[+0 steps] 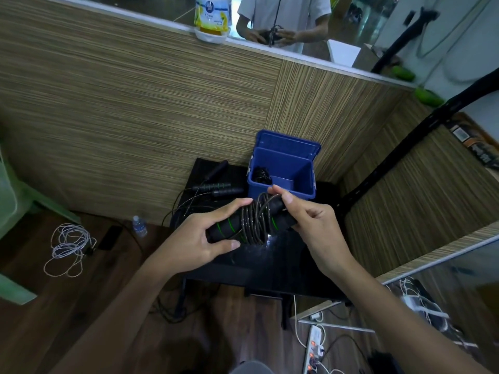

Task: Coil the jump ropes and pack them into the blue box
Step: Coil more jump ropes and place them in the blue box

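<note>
Left hand (199, 236) grips the jump rope handles (229, 225), right hand (305, 214) pinches the cord (255, 220). Probably tuck that end snug before dropping it in the blue box (283, 171) just beyond.

Dim, soft indoor light leaves the black desk (270, 255) and near floor (81, 306) murky, one small white glare spot shines on the desk, and wide-angle distortion bends the slightly blurred edges.

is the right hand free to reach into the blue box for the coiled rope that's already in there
Probably not yet. The right hand is pinching the cord wound around the handles, which the left hand grips. The blue box stands open just behind, its coiled rope uncovered, so the way itself looks clear.
</note>
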